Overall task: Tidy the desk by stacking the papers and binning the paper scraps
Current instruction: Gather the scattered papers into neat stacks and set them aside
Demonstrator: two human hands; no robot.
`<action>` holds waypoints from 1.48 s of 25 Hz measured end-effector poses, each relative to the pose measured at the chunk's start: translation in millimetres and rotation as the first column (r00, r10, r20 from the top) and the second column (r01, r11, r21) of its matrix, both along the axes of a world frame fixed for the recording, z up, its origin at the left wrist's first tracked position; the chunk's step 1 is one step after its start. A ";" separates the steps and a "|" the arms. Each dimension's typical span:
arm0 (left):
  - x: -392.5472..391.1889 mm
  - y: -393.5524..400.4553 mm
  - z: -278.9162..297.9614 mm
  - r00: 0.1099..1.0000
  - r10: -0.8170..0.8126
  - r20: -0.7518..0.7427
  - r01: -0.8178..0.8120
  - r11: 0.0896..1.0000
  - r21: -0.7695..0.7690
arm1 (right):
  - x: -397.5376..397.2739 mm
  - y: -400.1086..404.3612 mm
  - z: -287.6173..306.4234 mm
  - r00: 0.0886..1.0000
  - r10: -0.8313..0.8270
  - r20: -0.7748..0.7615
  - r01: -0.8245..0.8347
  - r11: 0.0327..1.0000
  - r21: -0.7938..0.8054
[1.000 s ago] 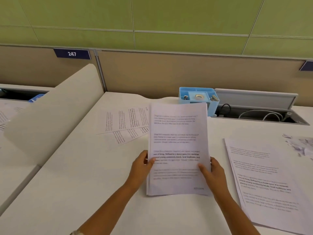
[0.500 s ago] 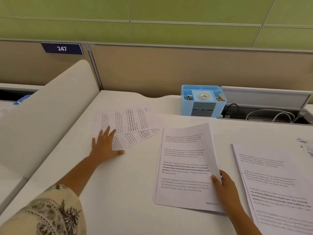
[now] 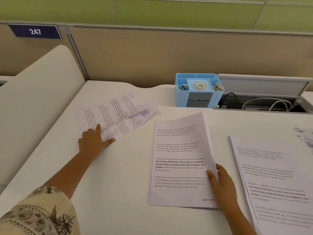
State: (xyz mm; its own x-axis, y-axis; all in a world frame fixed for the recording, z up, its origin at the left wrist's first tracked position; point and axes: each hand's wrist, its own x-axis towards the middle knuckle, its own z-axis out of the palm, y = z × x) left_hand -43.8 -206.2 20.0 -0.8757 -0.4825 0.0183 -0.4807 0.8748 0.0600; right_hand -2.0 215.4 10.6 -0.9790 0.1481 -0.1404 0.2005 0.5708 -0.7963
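Currently we are partway through gathering papers: our left hand [image 3: 94, 141] pinches the near corner of two loose sheets [image 3: 118, 114], thumb under and fingers on top, so their near edge lifts off the desk [image 3: 105, 180], while our right hand [image 3: 221, 182] grips the right edge of the stack [image 3: 179, 160], thumb on the top page. To the right of that grip lies another pile [image 3: 274, 182], with scraps [image 3: 304, 136] beyond it. Next, we judge, the loose sheets must be drawn rightward onto the stack and squared, without creasing them.
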 end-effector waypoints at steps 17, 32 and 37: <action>83.6 36.1 2.1 0.945 -0.188 -0.267 0.262 0.924 0.279 | -2.4 7.0 16.3 0.990 0.065 0.123 -0.043 0.984 -0.174; 136.5 215.7 13.1 0.810 -0.508 -0.291 0.585 0.673 0.453 | 12.5 11.1 28.0 0.975 0.070 0.211 0.046 0.865 -0.500; 129.6 190.9 -24.7 0.766 -0.639 -0.072 0.637 0.741 0.213 | 9.6 10.3 29.8 0.947 0.041 0.319 0.152 0.818 -0.555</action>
